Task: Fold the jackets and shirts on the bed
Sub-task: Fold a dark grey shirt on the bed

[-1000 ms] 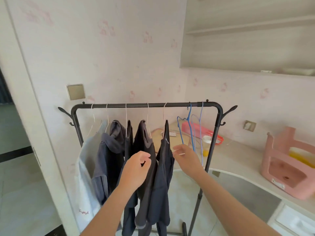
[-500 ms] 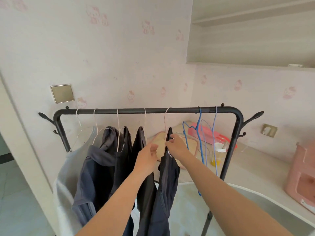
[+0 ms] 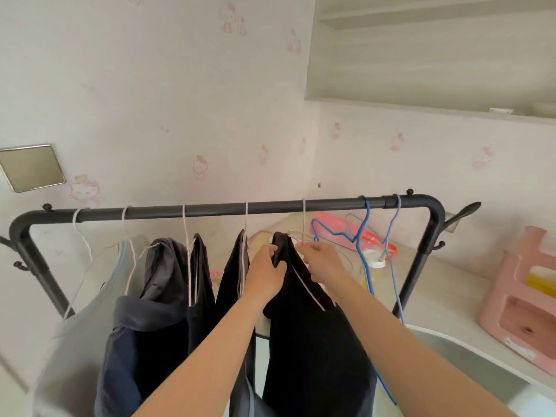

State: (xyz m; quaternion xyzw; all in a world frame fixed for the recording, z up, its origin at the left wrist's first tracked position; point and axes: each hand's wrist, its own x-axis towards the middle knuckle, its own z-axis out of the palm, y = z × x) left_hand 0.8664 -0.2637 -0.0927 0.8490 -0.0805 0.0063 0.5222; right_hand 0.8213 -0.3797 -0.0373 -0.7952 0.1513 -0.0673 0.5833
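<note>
Gripping the neck of a black shirt (image 3: 310, 341), the left hand (image 3: 264, 276) has its fingers curled round the cloth. The right hand (image 3: 323, 263), just beside it, pinches the pale hanger (image 3: 304, 221) that carries the shirt. The hanger hooks over a black rail (image 3: 210, 210), with other clothes (image 3: 168, 296) hanging to the left and bare blue hangers (image 3: 365, 236) to the right. Behind the rail a counter (image 3: 436, 281) bears a pink stool (image 3: 523, 296).
</note>
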